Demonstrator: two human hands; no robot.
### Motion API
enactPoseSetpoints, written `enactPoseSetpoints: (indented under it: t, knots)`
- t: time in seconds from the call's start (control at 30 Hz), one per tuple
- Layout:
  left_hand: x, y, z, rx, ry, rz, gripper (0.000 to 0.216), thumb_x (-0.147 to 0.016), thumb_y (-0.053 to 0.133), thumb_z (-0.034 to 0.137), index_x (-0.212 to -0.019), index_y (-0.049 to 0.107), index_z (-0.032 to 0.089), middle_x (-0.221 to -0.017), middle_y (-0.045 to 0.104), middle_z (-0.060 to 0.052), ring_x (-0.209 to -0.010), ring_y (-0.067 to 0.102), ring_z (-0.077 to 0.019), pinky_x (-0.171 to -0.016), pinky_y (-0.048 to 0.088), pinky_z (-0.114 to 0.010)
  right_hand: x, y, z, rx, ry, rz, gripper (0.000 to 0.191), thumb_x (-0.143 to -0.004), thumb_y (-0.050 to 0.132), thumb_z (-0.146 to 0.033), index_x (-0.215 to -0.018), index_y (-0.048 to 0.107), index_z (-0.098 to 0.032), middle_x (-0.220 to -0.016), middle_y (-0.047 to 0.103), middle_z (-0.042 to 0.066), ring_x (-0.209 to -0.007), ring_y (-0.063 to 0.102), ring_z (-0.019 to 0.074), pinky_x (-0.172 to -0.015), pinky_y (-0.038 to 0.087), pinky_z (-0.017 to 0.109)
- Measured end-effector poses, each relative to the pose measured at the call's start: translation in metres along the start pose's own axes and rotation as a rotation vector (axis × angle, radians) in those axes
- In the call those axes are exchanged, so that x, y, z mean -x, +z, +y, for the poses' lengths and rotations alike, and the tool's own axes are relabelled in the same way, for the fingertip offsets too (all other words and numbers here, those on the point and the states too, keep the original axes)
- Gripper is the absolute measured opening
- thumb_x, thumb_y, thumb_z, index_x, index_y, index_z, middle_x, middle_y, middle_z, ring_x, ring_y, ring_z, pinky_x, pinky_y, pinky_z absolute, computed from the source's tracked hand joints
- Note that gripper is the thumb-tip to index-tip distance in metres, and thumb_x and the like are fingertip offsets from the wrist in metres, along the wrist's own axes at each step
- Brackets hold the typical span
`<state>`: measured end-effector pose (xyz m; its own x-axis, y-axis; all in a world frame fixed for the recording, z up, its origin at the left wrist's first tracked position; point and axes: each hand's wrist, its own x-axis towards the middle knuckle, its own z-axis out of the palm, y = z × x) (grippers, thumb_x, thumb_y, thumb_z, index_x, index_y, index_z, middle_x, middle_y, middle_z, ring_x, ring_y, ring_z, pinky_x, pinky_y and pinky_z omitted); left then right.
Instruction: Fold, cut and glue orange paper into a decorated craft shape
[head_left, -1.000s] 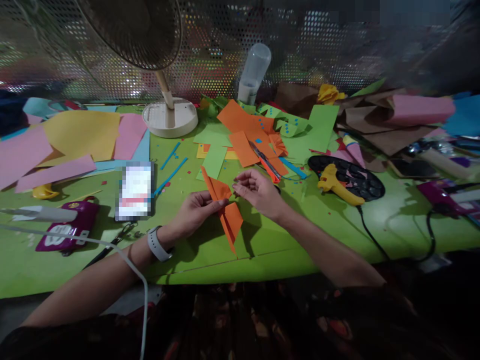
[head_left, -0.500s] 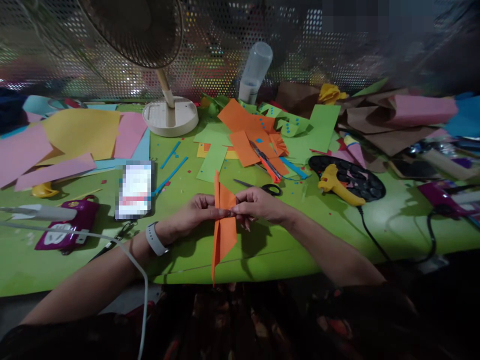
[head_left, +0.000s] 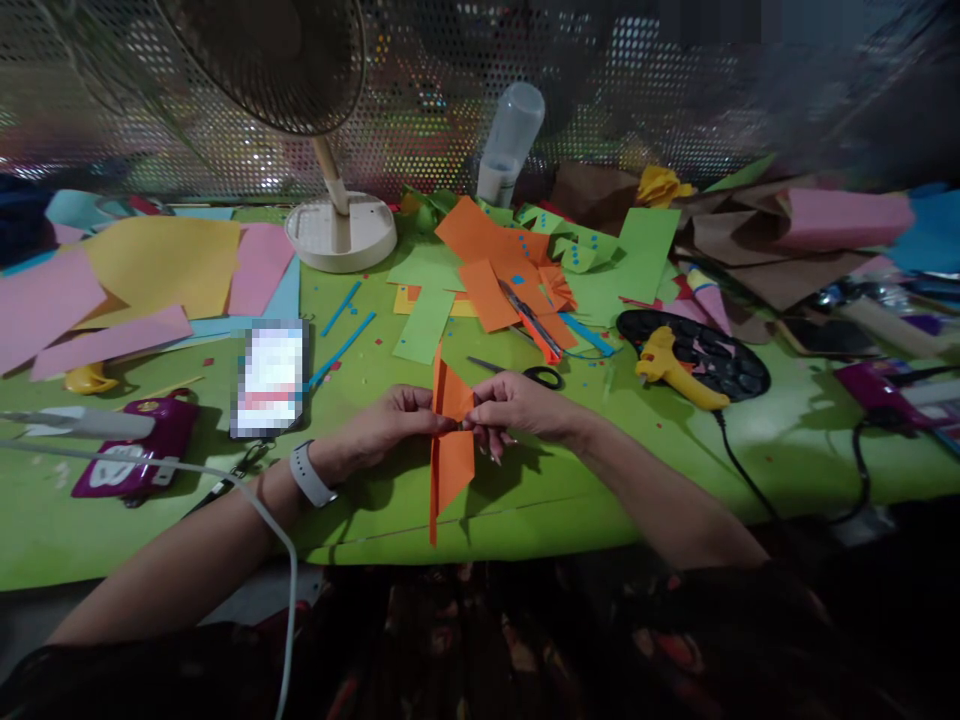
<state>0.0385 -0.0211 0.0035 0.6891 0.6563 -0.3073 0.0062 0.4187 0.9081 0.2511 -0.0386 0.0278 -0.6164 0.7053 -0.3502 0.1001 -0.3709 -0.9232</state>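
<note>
I hold a pleated strip of orange paper (head_left: 450,462) upright over the green table (head_left: 525,500). My left hand (head_left: 390,425) pinches its middle from the left. From the right, my right hand (head_left: 517,408) pinches the same spot. The paper fans out above and below the pinch. A white watch sits on my left wrist.
Black scissors (head_left: 525,374) lie just behind my right hand. A yellow glue gun (head_left: 675,370) rests on a black tray (head_left: 739,372). Orange and green paper scraps (head_left: 495,270), a fan base (head_left: 341,232), a phone (head_left: 270,378) and a purple tool (head_left: 142,450) are around.
My right hand came in and pinched the paper's middle together with the left. The paper turned from slanted to upright.
</note>
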Motion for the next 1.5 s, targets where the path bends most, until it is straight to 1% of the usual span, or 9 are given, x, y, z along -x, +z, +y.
enactPoseSetpoints:
  t: [0.3,0.57,0.63,0.73,0.8,0.9,1.03,1.17,1.5]
  knots:
    - [0.0,-0.001,-0.002,0.019,0.016,-0.004,0.02,-0.069,0.079,0.032,-0.085,0.079,0.02,-0.092,0.077,-0.01,-0.079,0.071,-0.0209,-0.082,0.056,-0.034,-0.002,-0.001,0.001,0.012,-0.01,0.006,0.013,-0.079,0.062,-0.023,-0.071,0.058,-0.014,-0.055,0.066,-0.001,-0.038,0.058,0.006,-0.038,0.036,0.015]
    - [0.001,0.001,0.002,0.062,-0.004,0.007,0.02,-0.066,0.079,0.029,-0.083,0.077,0.018,-0.086,0.076,-0.009,-0.078,0.07,-0.0213,-0.076,0.056,-0.033,-0.001,-0.003,-0.001,-0.005,0.002,0.023,0.012,-0.078,0.064,-0.023,-0.071,0.06,-0.014,-0.056,0.067,-0.001,-0.038,0.057,0.0059,-0.037,0.037,0.015]
    - [0.001,0.001,0.002,0.106,-0.02,0.037,0.015,-0.067,0.076,0.028,-0.078,0.076,0.018,-0.081,0.075,-0.008,-0.072,0.068,-0.0189,-0.069,0.056,-0.03,-0.002,-0.004,0.0,0.001,-0.003,0.042,0.012,-0.078,0.064,-0.023,-0.072,0.061,-0.014,-0.055,0.066,-0.001,-0.037,0.056,0.0057,-0.036,0.036,0.015]
    - [0.0,0.002,0.001,0.158,-0.025,0.136,0.011,-0.071,0.072,0.03,-0.069,0.071,0.019,-0.069,0.07,-0.005,-0.059,0.063,-0.0138,-0.056,0.052,-0.024,-0.004,-0.006,0.001,0.045,-0.014,0.108,0.014,-0.08,0.063,-0.023,-0.07,0.059,-0.015,-0.055,0.066,-0.001,-0.038,0.057,0.0059,-0.036,0.035,0.014]
    - [0.0,0.004,0.002,0.16,-0.029,0.169,0.012,-0.07,0.074,0.028,-0.069,0.068,0.018,-0.067,0.069,-0.003,-0.057,0.061,-0.0122,-0.054,0.05,-0.022,-0.005,-0.005,0.001,0.077,-0.032,0.174,0.016,-0.081,0.063,-0.023,-0.068,0.057,-0.015,-0.055,0.065,-0.002,-0.04,0.058,0.0065,-0.037,0.035,0.015]
    - [-0.002,0.006,0.002,0.16,-0.007,0.18,0.017,-0.065,0.08,0.021,-0.074,0.067,0.017,-0.066,0.067,-0.001,-0.057,0.06,-0.0102,-0.055,0.049,-0.019,-0.004,-0.004,0.0,0.105,-0.091,0.271,0.02,-0.083,0.063,-0.028,-0.068,0.057,-0.015,-0.056,0.064,-0.002,-0.042,0.058,0.0065,-0.038,0.036,0.016]
    - [-0.004,0.004,-0.001,0.17,0.105,0.225,0.022,-0.066,0.082,0.018,-0.082,0.067,0.018,-0.065,0.066,0.002,-0.06,0.061,-0.0083,-0.057,0.048,-0.017,-0.003,0.001,0.002,0.164,-0.144,0.328,0.029,-0.083,0.066,-0.042,-0.073,0.056,-0.017,-0.058,0.061,-0.002,-0.046,0.057,0.0085,-0.043,0.043,0.02]
    - [-0.006,0.002,-0.004,0.14,0.187,0.229,0.02,-0.072,0.079,0.022,-0.086,0.068,0.017,-0.076,0.07,-0.002,-0.067,0.064,-0.011,-0.065,0.052,-0.022,-0.007,0.008,0.011,0.27,-0.272,0.469,0.026,-0.079,0.071,-0.039,-0.076,0.053,-0.019,-0.062,0.058,-0.003,-0.051,0.057,0.0099,-0.049,0.046,0.024]
    - [-0.007,-0.003,-0.008,0.05,0.15,0.276,0.016,-0.073,0.076,0.027,-0.077,0.066,0.015,-0.069,0.064,0.0,-0.063,0.058,-0.0098,-0.062,0.044,-0.022,-0.011,0.01,0.017,0.344,-0.403,0.565,0.021,-0.078,0.072,-0.034,-0.083,0.057,-0.019,-0.067,0.057,-0.003,-0.057,0.051,0.0095,-0.054,0.044,0.024]
